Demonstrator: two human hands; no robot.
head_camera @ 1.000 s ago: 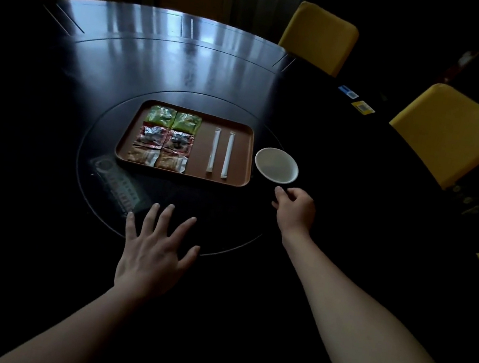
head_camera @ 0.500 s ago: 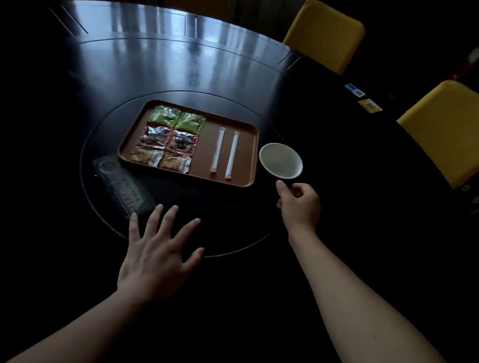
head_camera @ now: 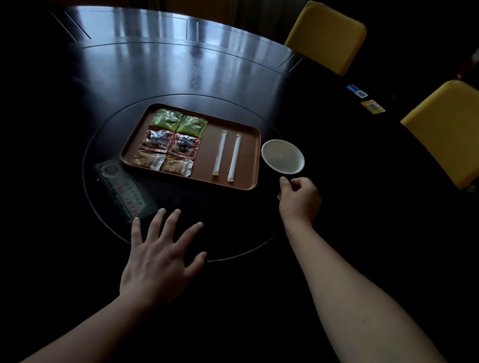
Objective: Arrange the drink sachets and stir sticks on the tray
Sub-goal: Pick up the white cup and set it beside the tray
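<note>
Well beyond the flat left hand (head_camera: pixel 158 259) lies the tray (head_camera: pixel 223 180).

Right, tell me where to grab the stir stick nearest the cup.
Pinch the right-hand stir stick at its near end, coming from the tray's front edge. It lies flat and lengthwise, thin, with bare tray on both sides, so fingertips should fit either side. The right hand is probably closest.

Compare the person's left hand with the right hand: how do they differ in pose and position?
The left hand is spread flat, fingers splayed, near the glass turntable's front edge; the right hand is curled, fingers bent. The left hand is far from the cup; the right hand sits just beside it. Both are bare and hold nothing visible.
</note>
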